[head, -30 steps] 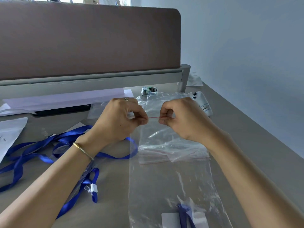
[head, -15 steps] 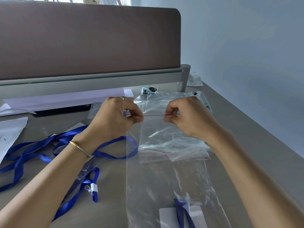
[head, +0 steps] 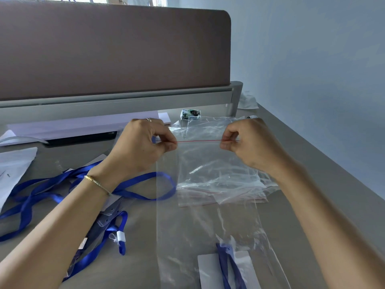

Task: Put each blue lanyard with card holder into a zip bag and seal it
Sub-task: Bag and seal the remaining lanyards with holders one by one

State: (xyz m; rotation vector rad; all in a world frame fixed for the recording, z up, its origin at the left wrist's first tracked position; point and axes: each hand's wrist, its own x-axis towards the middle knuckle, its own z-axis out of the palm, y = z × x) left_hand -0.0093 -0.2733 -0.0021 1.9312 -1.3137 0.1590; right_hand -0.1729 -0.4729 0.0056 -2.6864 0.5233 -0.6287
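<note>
Zip bag (head: 208, 222) hanging taut over worktop (head: 141, 236), red seal strip being pinched shut between curled fingers of left hand (head: 143, 147) and right hand (head: 250, 142), keeping lanyard with card holder (head: 227, 265) settled at bottom, apparently for sealing.

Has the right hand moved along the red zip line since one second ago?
Yes. The right hand slid to the right along the red zip line, away from the left hand and toward the wall.

light: bright, even daylight | shadows: soft | glare: plastic sheen (mild) | edges: wide-angle bowing
</note>
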